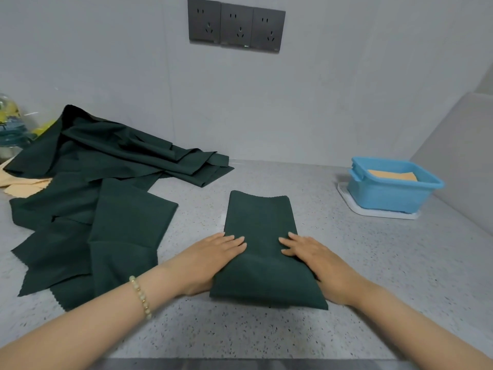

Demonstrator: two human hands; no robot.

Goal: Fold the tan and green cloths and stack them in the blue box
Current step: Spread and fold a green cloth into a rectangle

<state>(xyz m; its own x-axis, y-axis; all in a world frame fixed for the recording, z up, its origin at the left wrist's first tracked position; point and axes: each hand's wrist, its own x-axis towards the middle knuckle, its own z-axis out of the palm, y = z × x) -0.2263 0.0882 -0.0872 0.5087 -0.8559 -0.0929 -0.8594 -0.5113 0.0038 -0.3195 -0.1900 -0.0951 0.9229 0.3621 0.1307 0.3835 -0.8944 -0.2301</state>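
Observation:
A dark green cloth, folded into a long narrow strip, lies on the counter in front of me. My left hand rests flat on its left side with straight fingers. My right hand lies flat on its right side the same way. The cloth's near end bulges up between my palms. At the right stands the blue box with a folded tan cloth inside. A pile of loose green cloths covers the left of the counter, and tan cloth peeks out from under it.
The blue box sits on a white tray near the right wall. A glass jar stands at the far left against the wall. Three dark sockets are on the wall above. The speckled counter ends at its front edge below my arms.

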